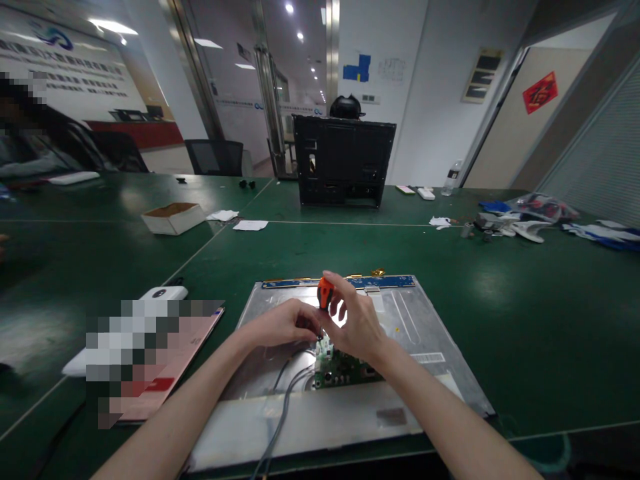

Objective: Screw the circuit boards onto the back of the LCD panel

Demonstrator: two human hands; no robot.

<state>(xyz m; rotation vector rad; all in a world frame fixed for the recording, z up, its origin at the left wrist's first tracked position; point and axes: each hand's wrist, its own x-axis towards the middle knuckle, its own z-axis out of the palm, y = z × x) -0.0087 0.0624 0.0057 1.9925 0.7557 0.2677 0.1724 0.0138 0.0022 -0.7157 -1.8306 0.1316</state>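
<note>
A flat metal display panel (430, 330) lies in front of me with a green circuit board (340, 370) on it. My right hand (357, 317) is closed around a screwdriver (325, 293) with an orange and black handle, held upright over the board. Close beside it, my left hand (293, 323) has its fingers pinched together near the board's upper left corner, by the screwdriver's lower end. What those fingertips hold, if anything, is too small to tell. Grey cables (285, 413) run from the board's left side toward me. A narrow blue circuit strip (290, 283) edges the panel's far side.
A pink folder-like item (193, 340) and a white device (165, 293) lie left of the panel. Farther back are an open box (174, 219), papers (250, 225) and a black monitor housing (345, 160). A water bottle (451, 179) and loose parts (500, 223) sit at right. A person (35, 133) is at far left.
</note>
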